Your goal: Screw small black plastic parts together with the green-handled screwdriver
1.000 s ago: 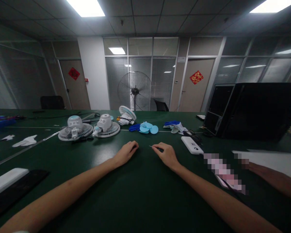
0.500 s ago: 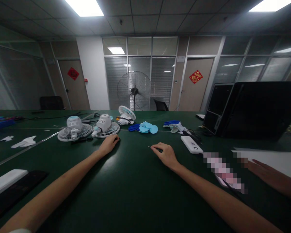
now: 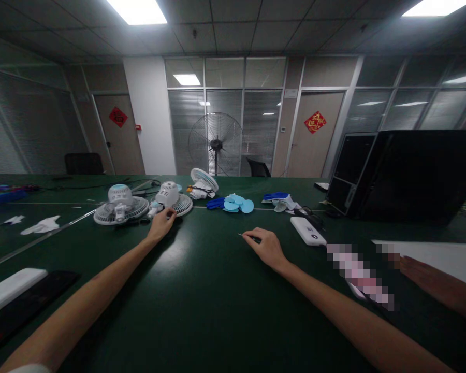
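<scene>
My left hand (image 3: 162, 225) has its fingers curled at the near edge of a small white fan (image 3: 166, 194), which lies grille down with its motor housing up. The fingertips overlap the grille; whether they grip the fan or something small is unclear. My right hand (image 3: 267, 248) rests on the green table, closed around a small screwdriver (image 3: 240, 234) whose thin metal shaft points left. Its dark handle is mostly hidden in the fingers. Another white fan (image 3: 120, 204) lies grille down further left. Behind sits a third fan (image 3: 202, 181), tilted on its base.
Light blue fan blades (image 3: 237, 203) and blue gloves (image 3: 216, 203) lie mid-table. More gloves (image 3: 279, 199), a white power bank (image 3: 307, 231) and a black computer case (image 3: 404, 176) stand right. Another person's hand (image 3: 415, 267) is at far right. White scraps (image 3: 42, 225) lie left.
My left hand has moved left, from the table beside the fan onto the near edge of its grille. My right hand stays in place with the screwdriver.
</scene>
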A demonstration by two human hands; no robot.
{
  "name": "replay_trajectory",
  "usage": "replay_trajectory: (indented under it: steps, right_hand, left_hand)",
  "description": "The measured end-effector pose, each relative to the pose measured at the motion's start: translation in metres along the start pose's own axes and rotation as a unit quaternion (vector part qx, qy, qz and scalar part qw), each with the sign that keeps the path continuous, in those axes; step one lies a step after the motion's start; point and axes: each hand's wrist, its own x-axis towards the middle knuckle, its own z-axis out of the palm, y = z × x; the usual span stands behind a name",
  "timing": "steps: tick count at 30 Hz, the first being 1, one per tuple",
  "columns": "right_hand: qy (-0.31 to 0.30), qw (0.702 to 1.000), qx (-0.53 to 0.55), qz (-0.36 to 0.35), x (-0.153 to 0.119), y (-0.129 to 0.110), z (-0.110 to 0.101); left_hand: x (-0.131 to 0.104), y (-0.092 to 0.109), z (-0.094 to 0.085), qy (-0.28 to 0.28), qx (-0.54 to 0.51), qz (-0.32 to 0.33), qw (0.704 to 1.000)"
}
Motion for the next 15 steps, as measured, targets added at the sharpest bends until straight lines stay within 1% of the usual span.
replay_trajectory:
  steps: [2, 5, 15]
  right_hand:
    - [0.002, 1.000, -0.002, -0.001, 0.0005, 0.0011, 0.0009]
    - [0.001, 1.000, -0.001, -0.003, 0.0000, 0.0015, 0.0008]
    - [-0.007, 1.000, 0.003, -0.006, -0.0016, -0.0023, -0.0023]
  left_hand:
    - [0.0007, -0.0023, -0.0013, 0.027, -0.008, -0.015, 1.000]
    - [0.0002, -0.0035, -0.0030, 0.040, -0.021, -0.022, 0.999]
    - [0.0006, -0.0042, -0.0023, 0.022, -0.041, -0.029, 0.998]
